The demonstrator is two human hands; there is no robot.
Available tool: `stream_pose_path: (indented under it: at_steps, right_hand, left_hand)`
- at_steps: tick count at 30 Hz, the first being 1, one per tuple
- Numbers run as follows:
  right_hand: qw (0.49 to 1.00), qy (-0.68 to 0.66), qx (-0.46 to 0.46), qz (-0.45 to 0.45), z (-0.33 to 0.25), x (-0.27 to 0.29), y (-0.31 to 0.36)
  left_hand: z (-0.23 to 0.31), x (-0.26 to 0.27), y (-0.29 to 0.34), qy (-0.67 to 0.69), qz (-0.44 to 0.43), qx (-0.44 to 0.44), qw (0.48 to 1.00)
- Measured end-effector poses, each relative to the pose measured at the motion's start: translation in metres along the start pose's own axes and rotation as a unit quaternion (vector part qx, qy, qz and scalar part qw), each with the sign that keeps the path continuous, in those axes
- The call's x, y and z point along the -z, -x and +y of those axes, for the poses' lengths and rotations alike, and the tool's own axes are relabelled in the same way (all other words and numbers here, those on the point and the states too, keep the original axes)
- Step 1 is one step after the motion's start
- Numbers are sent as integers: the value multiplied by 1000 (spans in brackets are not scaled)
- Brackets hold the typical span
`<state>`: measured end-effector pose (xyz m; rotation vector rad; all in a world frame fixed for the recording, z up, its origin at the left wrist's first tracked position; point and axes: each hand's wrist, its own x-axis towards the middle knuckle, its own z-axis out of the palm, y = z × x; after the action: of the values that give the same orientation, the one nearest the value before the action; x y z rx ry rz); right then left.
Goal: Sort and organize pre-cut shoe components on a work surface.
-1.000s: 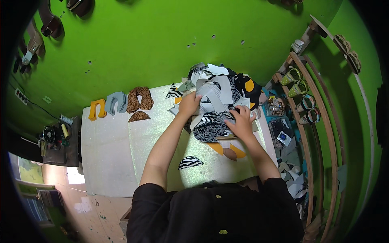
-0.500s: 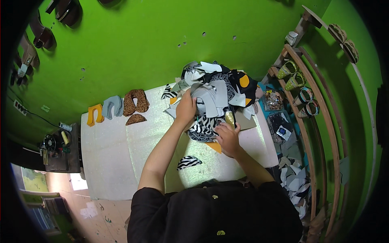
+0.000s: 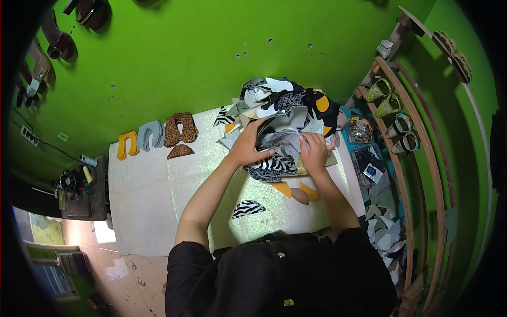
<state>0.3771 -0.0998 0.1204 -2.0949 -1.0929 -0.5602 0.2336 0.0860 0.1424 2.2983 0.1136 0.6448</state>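
A bundle of grey cut pieces (image 3: 288,124) is bent and fanned apart on top of a heaped pile of scraps. My left hand (image 3: 247,147) grips its left side, thumb stretched across the near edge and fingers behind. At the right edge, my right hand (image 3: 315,153) pinches the grey sheets between thumb and fingertips. Zebra-striped pieces (image 3: 274,162) lie just beneath, between the two hands. Closer to me, an orange scrap (image 3: 282,188) and a brown rounded piece (image 3: 300,196) rest on the table. A zebra-striped half-moon piece (image 3: 248,209) lies apart from the pile.
On the left of the pale table (image 3: 142,211) sit orange (image 3: 127,146), blue-grey (image 3: 151,135) and leopard-print (image 3: 180,130) U-shaped stacks. A wooden rack (image 3: 417,137) with sandals (image 3: 388,104) stands at right, beside containers (image 3: 361,130) and scraps. A small machine (image 3: 79,185) is at far left.
My right hand has moved up from the zebra-striped pieces to the grey bundle. The bundle has been bent and spread. A brown piece and another orange scrap now show near my right forearm.
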Motion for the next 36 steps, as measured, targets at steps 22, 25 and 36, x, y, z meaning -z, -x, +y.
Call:
stream_pose_path:
  at_steps: [22,25,36]
  right_hand:
    - [998,-40,-20,49,-7,22,27]
    - [998,-3,-3,-55,-17,21,57]
    - [934,116,-129,-312,-24,5,33]
  left_hand:
    - [-17,-18,-11,-21,78,115,990]
    - [-18,-17,-9,-26,69,120,990]
    - [10,-4,31,-69,-42,-64,995]
